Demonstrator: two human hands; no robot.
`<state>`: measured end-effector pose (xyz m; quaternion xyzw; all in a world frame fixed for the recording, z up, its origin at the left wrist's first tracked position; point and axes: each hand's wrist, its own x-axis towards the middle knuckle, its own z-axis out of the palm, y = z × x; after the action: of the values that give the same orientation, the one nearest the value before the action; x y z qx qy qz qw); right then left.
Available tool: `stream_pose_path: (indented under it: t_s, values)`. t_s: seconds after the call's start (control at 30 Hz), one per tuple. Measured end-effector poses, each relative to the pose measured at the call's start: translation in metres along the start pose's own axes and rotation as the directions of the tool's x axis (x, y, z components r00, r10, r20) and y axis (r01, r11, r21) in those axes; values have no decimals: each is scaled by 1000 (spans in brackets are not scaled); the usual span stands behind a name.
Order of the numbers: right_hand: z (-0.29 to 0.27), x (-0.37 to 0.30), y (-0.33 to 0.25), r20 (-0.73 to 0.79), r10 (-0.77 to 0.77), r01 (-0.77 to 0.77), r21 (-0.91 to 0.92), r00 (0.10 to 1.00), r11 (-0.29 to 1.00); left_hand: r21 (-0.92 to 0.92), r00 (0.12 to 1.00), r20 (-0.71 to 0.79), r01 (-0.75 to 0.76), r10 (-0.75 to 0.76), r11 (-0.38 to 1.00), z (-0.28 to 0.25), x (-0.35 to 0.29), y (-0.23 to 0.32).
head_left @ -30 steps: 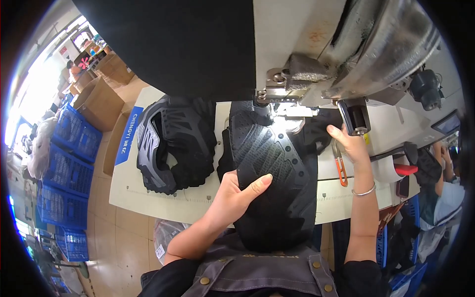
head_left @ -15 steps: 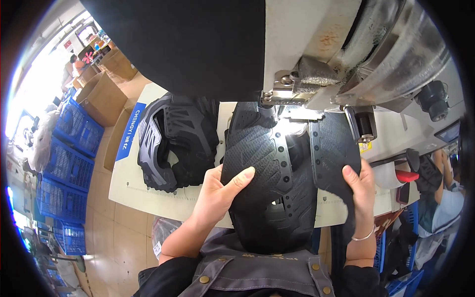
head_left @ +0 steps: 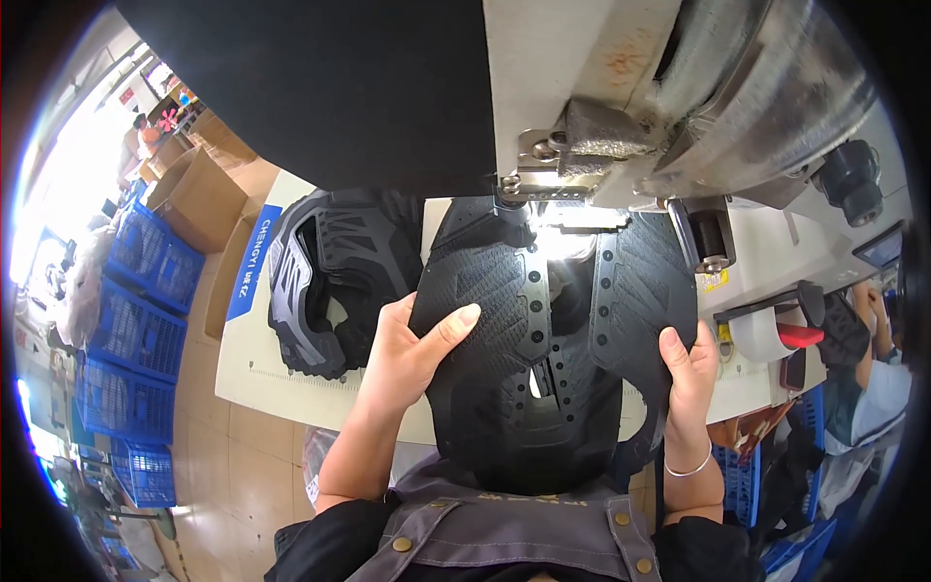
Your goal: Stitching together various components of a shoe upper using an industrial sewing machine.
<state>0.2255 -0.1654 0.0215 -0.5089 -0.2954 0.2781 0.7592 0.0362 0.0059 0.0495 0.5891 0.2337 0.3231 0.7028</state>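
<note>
Black textured shoe uppers [head_left: 485, 301] with eyelet strips lie under the lit head of a sewing machine [head_left: 582, 175]; more of the same pieces hang toward my lap. My left hand [head_left: 412, 344] grips the left edge, thumb on top and fingers underneath. On the opposite edge my right hand [head_left: 689, 373], with a bracelet at its wrist, holds the piece the same way. Just left of these pieces, a pile of grey-and-black shoe uppers [head_left: 335, 272] rests on the machine table [head_left: 262, 388]. The needle area is washed out by the lamp.
Stacked blue plastic crates [head_left: 131, 335] and cardboard boxes [head_left: 199, 199] line the floor at left. At right stand a white holder with a red item [head_left: 800, 337] and another person's arm [head_left: 873, 315]. A dark panel [head_left: 330, 87] covers the upper left.
Both hands have shifted slightly left with the upper. Its right flap has swung inward and the eyelet strips now lie closer together, more evenly spread about the middle gap.
</note>
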Motion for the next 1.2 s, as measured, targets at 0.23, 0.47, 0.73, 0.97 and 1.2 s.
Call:
stream_pose_path:
  t_s: [0.23, 0.47, 0.73, 0.97, 1.2]
  values:
    - [5, 8, -2, -19, -38, 37, -47, 999, 998, 40, 1000, 30, -5, 4, 999, -4, 14, 6]
    - [14, 24, -3, -36, -89, 88, -36, 995, 995, 10, 1000, 17, 8, -8, 1000, -7, 32, 12]
    - [13, 49, -6, 3, -45, 45, -22, 999, 999, 25, 997, -3, -71, 71, 997, -12, 54, 8]
    - [7, 69, -2, -14, 13, -13, -22, 1000, 1000, -30, 999, 16, -50, 50, 998, -10, 71, 15]
    - [11, 72, -4, -18, 29, -29, -18, 999, 999, 48, 977, -212, -1, 11, 999, -9, 76, 10]
